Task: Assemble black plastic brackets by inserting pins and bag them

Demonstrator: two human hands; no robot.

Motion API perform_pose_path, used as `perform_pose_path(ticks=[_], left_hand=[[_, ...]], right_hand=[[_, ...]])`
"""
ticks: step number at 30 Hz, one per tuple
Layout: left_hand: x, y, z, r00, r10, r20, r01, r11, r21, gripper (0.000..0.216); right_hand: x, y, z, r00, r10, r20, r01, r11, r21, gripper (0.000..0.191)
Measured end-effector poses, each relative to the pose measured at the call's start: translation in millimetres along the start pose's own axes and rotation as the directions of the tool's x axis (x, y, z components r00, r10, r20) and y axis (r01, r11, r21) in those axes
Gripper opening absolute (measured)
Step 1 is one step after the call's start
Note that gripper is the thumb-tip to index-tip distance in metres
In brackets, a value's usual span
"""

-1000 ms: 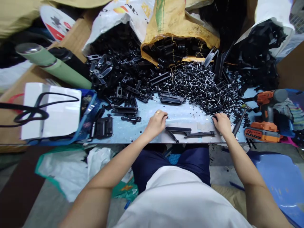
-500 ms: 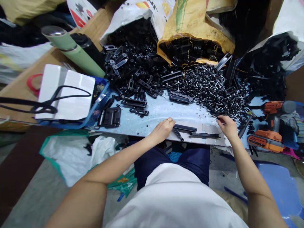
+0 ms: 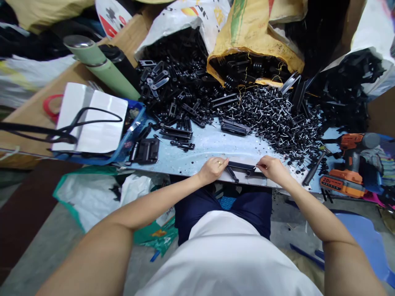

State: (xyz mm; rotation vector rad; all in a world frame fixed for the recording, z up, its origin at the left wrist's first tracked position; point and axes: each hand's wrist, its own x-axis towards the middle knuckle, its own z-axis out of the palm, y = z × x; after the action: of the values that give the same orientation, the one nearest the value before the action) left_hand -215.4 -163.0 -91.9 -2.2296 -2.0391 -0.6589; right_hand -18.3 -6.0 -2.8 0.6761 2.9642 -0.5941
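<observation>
My left hand (image 3: 212,170), a ring on one finger, is closed around the left end of a long black plastic bar (image 3: 240,165) at the table's front edge. A shorter black arm (image 3: 232,174) slants down from beside that hand. My right hand (image 3: 273,169) is closed in a pinch at the bar's right end, with a small screw (image 3: 255,167) whose silvery shank shows at the fingertips. Under the right hand lies another black bar (image 3: 253,174), partly covered. Behind both hands spreads a heap of black-headed screws (image 3: 277,119).
An orange cordless drill (image 3: 350,164) and a hammer (image 3: 314,167) lie on the right. Black plastic parts (image 3: 173,90) are heaped at the back left, near a yellow sack (image 3: 256,35). A blue basket (image 3: 123,152) and a green flask (image 3: 105,70) stand left.
My right hand has moved left from the edge of the screw heap to the bar's right end, bringing a screw. My left hand stays at the bar's left end.
</observation>
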Motion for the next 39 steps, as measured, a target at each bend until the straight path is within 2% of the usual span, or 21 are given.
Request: perform_pose_path(ticks=[3, 6, 8, 11, 14, 17, 20, 22, 24, 26, 27, 29, 32, 33, 35, 37, 38, 39], left_hand=[[0, 7, -4, 0.999, -0.043, -0.034, 0.044, 0.998, 0.055, 0.029], [4, 18, -2, 0.997, -0.027, -0.076, 0.033, 0.996, 0.079, 0.029], [12, 28, 1, 0.998, 0.054, -0.038, -0.051, 0.996, 0.071, 0.030], [28, 42, 8, 0.985, 0.153, 0.081, -0.156, 0.987, 0.033, 0.040], [44, 52, 12, 0.974, 0.110, 0.197, -0.111, 0.994, -0.008, 0.060], [51, 55, 13, 0.962, 0.052, 0.269, -0.043, 0.998, -0.037, 0.057], [51, 55, 12, 0.954, 0.060, 0.292, -0.052, 0.998, -0.038, 0.046], [48, 54, 12, 0.957, 0.089, 0.276, -0.092, 0.996, -0.003, 0.047], [46, 52, 12, 0.964, 0.109, 0.241, -0.128, 0.990, 0.066, 0.048], [44, 46, 10, 0.975, 0.113, 0.193, -0.138, 0.984, 0.117, 0.044], [44, 43, 7, 0.982, 0.110, 0.156, -0.130, 0.984, 0.119, 0.044], [43, 39, -6, 0.991, 0.129, 0.035, -0.131, 0.990, 0.054, 0.052], [39, 52, -40, 0.963, 0.171, -0.209, -0.219, 0.947, -0.236, 0.057], [36, 61, -52, 0.949, 0.167, -0.267, -0.261, 0.891, -0.371, 0.057], [31, 85, -71, 0.929, 0.119, -0.351, -0.320, 0.737, -0.596, 0.057], [29, 106, -77, 0.893, -0.006, -0.449, -0.344, 0.635, -0.691, 0.057], [29, 112, -75, 0.862, -0.083, -0.500, -0.343, 0.630, -0.697, 0.056], [30, 115, -69, 0.826, -0.144, -0.545, -0.336, 0.652, -0.680, 0.055]], right_hand=[[1, -5, 0, 0.998, -0.055, 0.041, 0.059, 0.991, -0.120, 0.020], [-2, -2, 3, 0.991, -0.128, 0.030, 0.132, 0.981, -0.146, 0.021], [-4, 3, 9, 0.984, -0.178, 0.007, 0.177, 0.971, -0.158, 0.021], [-9, 16, 25, 0.963, -0.268, -0.015, 0.261, 0.950, -0.173, 0.023], [-17, 31, 46, 0.929, -0.345, -0.131, 0.327, 0.934, -0.145, 0.026], [-26, 45, 62, 0.903, -0.362, -0.232, 0.332, 0.930, -0.159, 0.033], [-29, 54, 65, 0.905, -0.390, -0.170, 0.347, 0.907, -0.238, 0.039], [-27, 59, 61, 0.920, -0.379, -0.102, 0.330, 0.888, -0.321, 0.043], [-23, 61, 56, 0.940, -0.327, -0.098, 0.263, 0.875, -0.406, 0.051], [-20, 59, 48, 0.938, -0.311, -0.153, 0.216, 0.870, -0.443, 0.059], [-19, 55, 42, 0.925, -0.335, -0.179, 0.230, 0.869, -0.438, 0.061], [-21, 43, 24, 0.873, -0.438, -0.214, 0.342, 0.863, -0.372, 0.062], [-29, 10, -6, 0.758, -0.604, -0.246, 0.607, 0.791, -0.072, 0.058], [-32, -4, -13, 0.719, -0.640, -0.270, 0.679, 0.730, 0.078, 0.056], [-36, -33, -12, 0.658, -0.651, -0.378, 0.752, 0.548, 0.366, 0.049], [-33, -59, 8, 0.647, -0.481, -0.592, 0.762, 0.379, 0.525, 0.042], [-27, -68, 23, 0.643, -0.319, -0.696, 0.764, 0.339, 0.550, 0.039], [-19, -74, 39, 0.622, -0.133, -0.772, 0.760, 0.340, 0.554, 0.036]])
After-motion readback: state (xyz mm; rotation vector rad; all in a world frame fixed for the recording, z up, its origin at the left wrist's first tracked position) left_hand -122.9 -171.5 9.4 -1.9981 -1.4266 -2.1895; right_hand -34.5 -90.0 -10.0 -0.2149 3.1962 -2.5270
